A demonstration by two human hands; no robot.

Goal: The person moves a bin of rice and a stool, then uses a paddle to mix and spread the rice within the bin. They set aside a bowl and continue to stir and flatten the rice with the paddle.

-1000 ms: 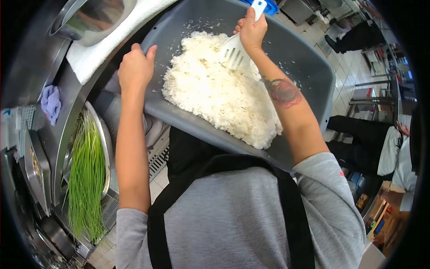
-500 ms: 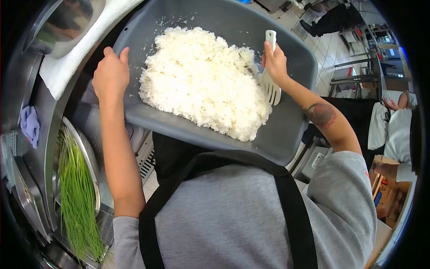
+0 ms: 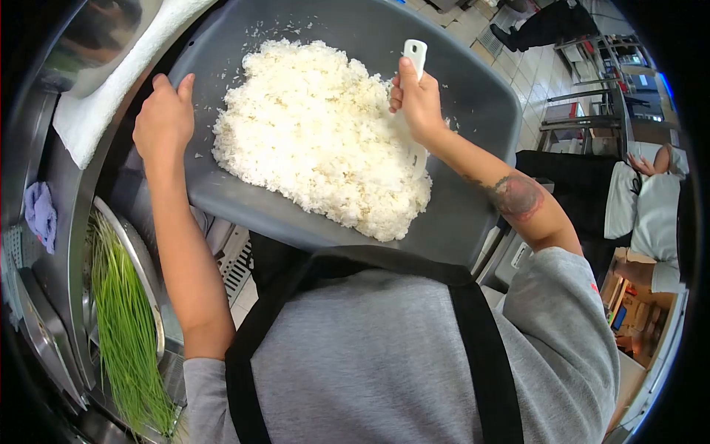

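A large mound of cooked white rice [image 3: 310, 133] lies in a deep grey plastic tub [image 3: 473, 81], with loose grains stuck to the tub's walls. My left hand [image 3: 164, 118] is closed over the tub's left rim, thumb pointing up. Closed around the handle of a white slotted spatula [image 3: 416, 53] is my right hand [image 3: 418, 102]. The spatula's blade points down along the right side of the rice; part of it is hidden by my hand and the rice.
On my left, long green chives [image 3: 126, 318] rest in a round metal bowl [image 3: 140, 259]. A purple cloth [image 3: 41, 214] and a white towel [image 3: 89, 122] are near the steel counter. At right, another person's hand [image 3: 645, 164] shows beside a shelf rack [image 3: 584, 122].
My right hand has moved left with the spatula, bringing its blade into the rice's right edge. The tub and my left hand have shifted slightly left in view.
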